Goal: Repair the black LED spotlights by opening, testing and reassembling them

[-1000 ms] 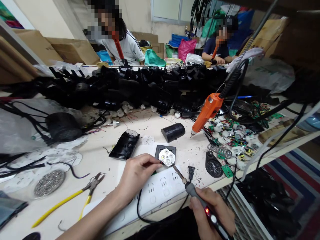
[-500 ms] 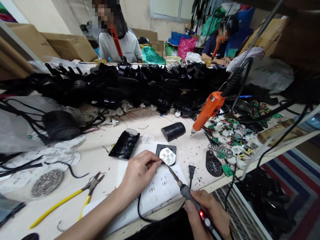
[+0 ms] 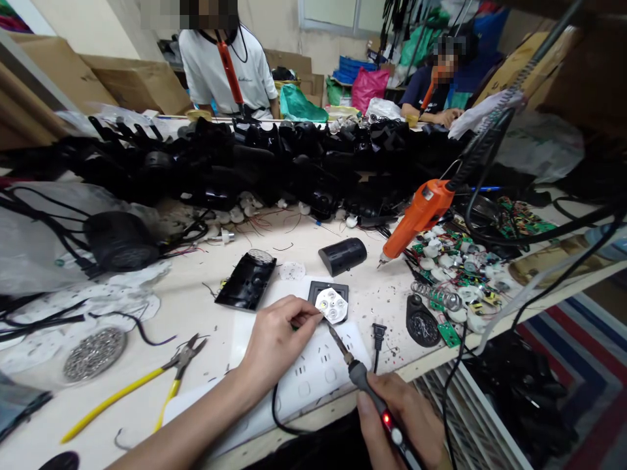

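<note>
My right hand (image 3: 399, 418) grips a soldering iron (image 3: 361, 376) with a red light on its handle. Its tip points up and left, close to my left fingertips. My left hand (image 3: 279, 333) is closed in a pinch at the lower left edge of a white LED plate (image 3: 333, 305) with several round lenses. A bit of green shows under those fingers, but what they hold is hidden. The plate rests at a tilt on a square black frame (image 3: 318, 288). Beneath my left hand lies a white power strip (image 3: 306, 385).
Yellow-handled cutters (image 3: 181, 360) lie left, near a dish of metal bits (image 3: 95, 352). Black housing halves (image 3: 248, 281) sit behind. An orange electric screwdriver (image 3: 416, 215) hangs right, beside piled circuit boards (image 3: 455, 264). Black parts (image 3: 294, 156) fill the back; two people sit beyond.
The camera view has shifted slightly, moving the bench items a little to the right. Both hands keep nearly the same pose. The person at the back left has raised their head.
</note>
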`<move>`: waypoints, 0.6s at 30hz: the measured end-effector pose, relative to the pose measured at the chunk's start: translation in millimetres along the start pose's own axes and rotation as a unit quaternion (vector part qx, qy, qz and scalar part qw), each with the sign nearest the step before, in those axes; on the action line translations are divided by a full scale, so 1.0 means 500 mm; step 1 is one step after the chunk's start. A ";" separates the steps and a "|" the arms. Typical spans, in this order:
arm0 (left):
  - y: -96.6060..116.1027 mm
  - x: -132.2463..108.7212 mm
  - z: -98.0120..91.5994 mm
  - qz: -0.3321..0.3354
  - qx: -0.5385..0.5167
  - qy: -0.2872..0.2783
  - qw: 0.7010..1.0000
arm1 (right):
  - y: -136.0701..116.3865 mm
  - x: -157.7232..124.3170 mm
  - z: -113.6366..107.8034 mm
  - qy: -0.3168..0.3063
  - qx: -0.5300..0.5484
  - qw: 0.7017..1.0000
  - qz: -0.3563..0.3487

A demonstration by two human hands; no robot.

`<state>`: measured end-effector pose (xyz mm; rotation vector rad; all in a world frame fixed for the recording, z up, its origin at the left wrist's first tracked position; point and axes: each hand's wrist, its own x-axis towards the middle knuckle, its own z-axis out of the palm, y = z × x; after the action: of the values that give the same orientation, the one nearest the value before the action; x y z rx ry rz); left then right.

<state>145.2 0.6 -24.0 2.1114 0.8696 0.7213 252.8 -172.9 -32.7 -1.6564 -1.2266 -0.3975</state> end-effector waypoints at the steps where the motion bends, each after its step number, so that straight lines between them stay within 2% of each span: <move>1: 0.000 0.000 0.000 -0.003 -0.003 -0.002 1.000 | 0.000 0.001 0.000 -0.001 0.001 1.000 -0.002; 10: 0.005 0.001 -0.006 -0.003 0.025 0.005 1.000 | -0.003 -0.005 0.006 -0.004 0.012 1.000 0.000; 18: 0.005 0.001 0.001 -0.025 -0.002 0.004 1.000 | -0.006 0.005 0.006 -0.021 -0.011 0.999 -0.047</move>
<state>146.9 -0.5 -22.2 2.0777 0.9220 0.7061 250.5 -168.9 -30.6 -1.6373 -1.3392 -0.4374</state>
